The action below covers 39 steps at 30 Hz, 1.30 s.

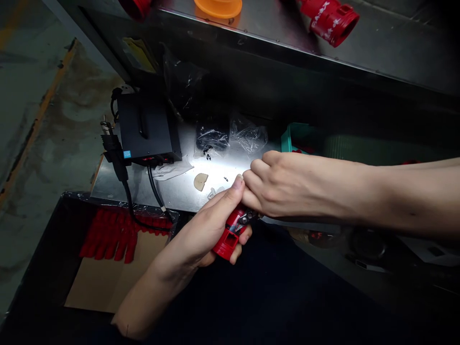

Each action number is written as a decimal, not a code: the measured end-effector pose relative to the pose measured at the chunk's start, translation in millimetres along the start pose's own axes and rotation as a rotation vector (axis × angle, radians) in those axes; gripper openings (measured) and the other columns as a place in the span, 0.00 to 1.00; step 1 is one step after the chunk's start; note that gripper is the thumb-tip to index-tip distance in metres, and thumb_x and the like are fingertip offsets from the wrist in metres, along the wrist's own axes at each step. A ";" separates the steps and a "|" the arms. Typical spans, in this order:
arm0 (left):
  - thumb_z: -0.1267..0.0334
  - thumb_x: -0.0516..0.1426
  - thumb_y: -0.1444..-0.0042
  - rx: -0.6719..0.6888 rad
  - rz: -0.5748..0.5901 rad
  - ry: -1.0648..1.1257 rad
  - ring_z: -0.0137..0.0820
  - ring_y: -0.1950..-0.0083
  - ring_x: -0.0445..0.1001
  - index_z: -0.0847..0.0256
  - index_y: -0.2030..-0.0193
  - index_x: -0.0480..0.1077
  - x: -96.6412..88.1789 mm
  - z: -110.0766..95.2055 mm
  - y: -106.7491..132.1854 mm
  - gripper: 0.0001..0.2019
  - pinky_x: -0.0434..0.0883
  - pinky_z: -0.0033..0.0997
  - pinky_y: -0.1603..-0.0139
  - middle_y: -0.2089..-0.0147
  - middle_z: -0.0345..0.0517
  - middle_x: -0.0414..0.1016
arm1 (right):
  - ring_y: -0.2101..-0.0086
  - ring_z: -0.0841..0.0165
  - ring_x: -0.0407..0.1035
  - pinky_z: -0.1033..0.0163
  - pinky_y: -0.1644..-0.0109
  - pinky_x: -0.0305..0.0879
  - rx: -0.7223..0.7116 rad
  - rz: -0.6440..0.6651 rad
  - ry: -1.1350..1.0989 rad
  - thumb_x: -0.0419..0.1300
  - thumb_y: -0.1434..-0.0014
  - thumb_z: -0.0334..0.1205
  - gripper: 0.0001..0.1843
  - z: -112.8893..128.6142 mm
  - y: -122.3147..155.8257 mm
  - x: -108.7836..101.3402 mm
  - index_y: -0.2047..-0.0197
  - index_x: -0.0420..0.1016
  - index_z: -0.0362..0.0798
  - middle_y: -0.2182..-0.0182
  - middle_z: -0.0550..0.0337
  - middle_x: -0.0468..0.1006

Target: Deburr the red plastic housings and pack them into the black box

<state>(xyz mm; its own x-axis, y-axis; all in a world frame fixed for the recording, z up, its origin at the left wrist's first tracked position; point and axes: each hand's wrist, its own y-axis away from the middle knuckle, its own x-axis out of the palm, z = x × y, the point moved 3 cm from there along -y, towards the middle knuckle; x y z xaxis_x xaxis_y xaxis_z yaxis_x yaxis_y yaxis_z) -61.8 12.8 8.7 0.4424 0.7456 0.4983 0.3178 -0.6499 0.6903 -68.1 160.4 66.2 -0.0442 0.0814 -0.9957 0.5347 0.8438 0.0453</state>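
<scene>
Red plastic tube [223,249] is in the left grip [214,214], which is wrapped around it with the fingers coming up on the far side. The right grip [270,184] is curled closed over the tube's upper end, on a dark metal piece [248,218] that's mostly hidden, so can't really tell what it is. Biggest stuff first: metal shelf [266,26] way beyond both grips, then the shiny table [185,199] just past them. Cardboard [104,285] is left of the left grip, lower down, with a row of red parts [111,235] along its upper edge. Black box [147,127] sits up and left, and a clear plastic bag [247,134] lies just beyond the right grip. Smaller still, a beige disc [200,182] near the left thumb, and finally some tiny black bits [225,179] even closer to it.
</scene>
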 end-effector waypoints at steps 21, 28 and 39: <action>0.36 0.44 0.32 0.150 0.111 0.103 0.26 0.85 0.68 0.60 0.59 0.69 -11.7 3.0 -3.0 0.28 0.65 0.21 0.85 0.78 0.40 0.71 | 0.77 0.66 0.56 0.58 0.73 0.49 -0.044 -0.022 0.156 0.43 0.29 0.29 0.17 -10.6 5.3 -18.9 0.63 0.70 0.47 0.76 0.60 0.66; 0.41 0.42 0.29 0.415 0.010 0.287 0.29 0.79 0.71 0.60 0.56 0.73 -16.5 -1.7 -0.4 0.27 0.72 0.27 0.78 0.74 0.42 0.72 | 0.75 0.63 0.55 0.56 0.70 0.50 0.221 -0.060 0.071 0.48 0.35 0.30 0.12 7.0 17.4 -7.6 0.68 0.68 0.47 0.75 0.57 0.65; 0.48 0.47 0.28 0.558 -0.089 0.258 0.29 0.73 0.73 0.57 0.53 0.71 -9.8 -6.7 6.9 0.18 0.72 0.27 0.76 0.65 0.42 0.73 | 0.74 0.62 0.55 0.57 0.71 0.51 0.325 -0.074 0.032 0.54 0.53 0.29 0.09 21.3 17.8 -5.4 0.67 0.70 0.46 0.75 0.57 0.62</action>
<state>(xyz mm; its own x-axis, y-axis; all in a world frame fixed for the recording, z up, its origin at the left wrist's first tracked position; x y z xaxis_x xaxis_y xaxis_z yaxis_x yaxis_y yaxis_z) -69.5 2.0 12.0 0.1993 0.7668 0.6101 0.7654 -0.5106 0.3917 -40.4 163.8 70.6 -0.1168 0.0472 -0.9920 0.7699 0.6353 -0.0604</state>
